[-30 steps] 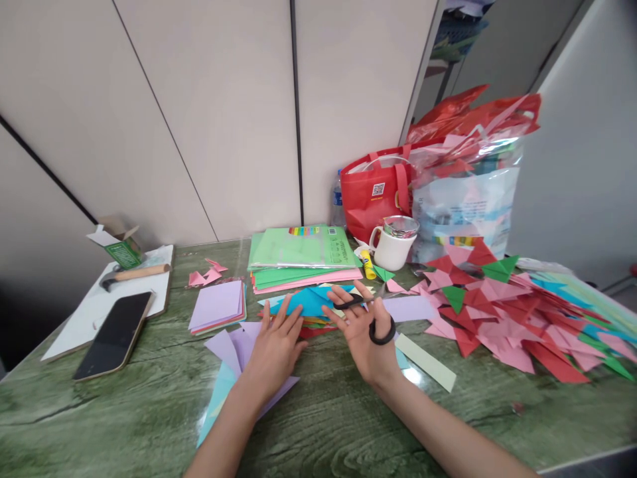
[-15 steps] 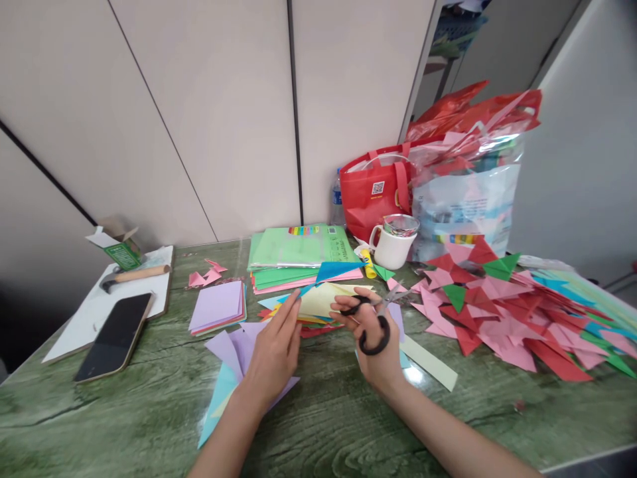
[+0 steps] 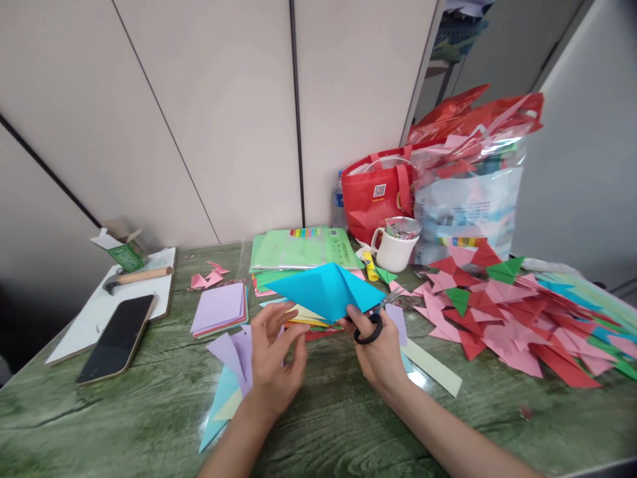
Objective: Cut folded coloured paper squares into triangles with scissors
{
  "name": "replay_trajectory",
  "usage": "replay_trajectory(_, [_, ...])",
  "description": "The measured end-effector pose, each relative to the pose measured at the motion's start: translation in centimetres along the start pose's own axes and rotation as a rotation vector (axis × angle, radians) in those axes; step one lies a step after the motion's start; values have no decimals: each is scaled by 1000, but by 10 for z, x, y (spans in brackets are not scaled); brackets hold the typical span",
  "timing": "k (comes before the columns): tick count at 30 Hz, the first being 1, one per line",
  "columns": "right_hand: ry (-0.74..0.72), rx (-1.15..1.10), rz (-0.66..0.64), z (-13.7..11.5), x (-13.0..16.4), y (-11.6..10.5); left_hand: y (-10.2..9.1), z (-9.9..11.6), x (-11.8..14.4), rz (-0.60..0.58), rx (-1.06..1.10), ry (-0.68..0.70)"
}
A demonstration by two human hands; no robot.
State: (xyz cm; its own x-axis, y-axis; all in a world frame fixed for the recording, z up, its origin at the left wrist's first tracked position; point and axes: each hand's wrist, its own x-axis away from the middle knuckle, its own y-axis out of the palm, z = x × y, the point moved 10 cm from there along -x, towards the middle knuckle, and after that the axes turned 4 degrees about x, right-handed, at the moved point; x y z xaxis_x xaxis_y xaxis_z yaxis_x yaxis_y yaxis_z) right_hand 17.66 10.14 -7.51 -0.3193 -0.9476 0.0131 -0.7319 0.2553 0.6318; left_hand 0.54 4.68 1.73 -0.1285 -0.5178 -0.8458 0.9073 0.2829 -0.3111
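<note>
Two bare hands are seen at lower centre of the frame, above a green wood-grain table [image 3: 124, 425]. At far left, a black phone [image 3: 117, 337] and a hammer [image 3: 137, 276] are laid on a white board; right of them a stack of lilac squares [image 3: 219, 307] is set, and loose lilac and pale-blue sheets [image 3: 229, 372] are spread beneath the left wrist. The left hand [image 3: 275, 358] is held loosely curled, fingers bent, closed on nothing that can be made out, just below the near edge of the blue paper [image 3: 326, 292]. That folded sheet is raised off the table at frame centre and is pinched at its lower right edge by the right hand [image 3: 379, 352], in which black-handled scissors [image 3: 371, 326] are also carried, fingers threaded through the loops. Behind it, a pack of coloured sheets [image 3: 301, 249] is stacked; a white mug [image 3: 394, 247] and a red bag [image 3: 378, 196] are noted at upper right, a heap of folded triangles [image 3: 502, 312] at right.

Judgement: the sheet would be better steadied by the left hand at its free edge, so that the blades are kept clear of the fold.
</note>
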Motion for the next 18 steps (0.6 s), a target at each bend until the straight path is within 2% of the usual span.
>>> replay_trajectory(2, [-38, 13, 8, -5, 1, 0, 2, -14, 0, 6, 157, -170])
replay_trajectory(4, [-64, 37, 11, -7, 1, 0, 13, -33, 4, -17, 396, -395])
replay_trajectory(7, [-72, 69, 18, -6, 3, -1, 27, -49, 15, 34, 690, -641])
replay_trajectory(11, [-58, 90, 18, 0, 6, -2, 38, -43, 16, -28, 741, -667])
replay_trajectory(16, [-55, 116, 14, 2, 9, -1, 19, -48, 20, 112, 616, -647])
replay_trajectory(18, [-65, 114, 34, 1, 9, -3, 19, -45, 21, 63, 578, -623])
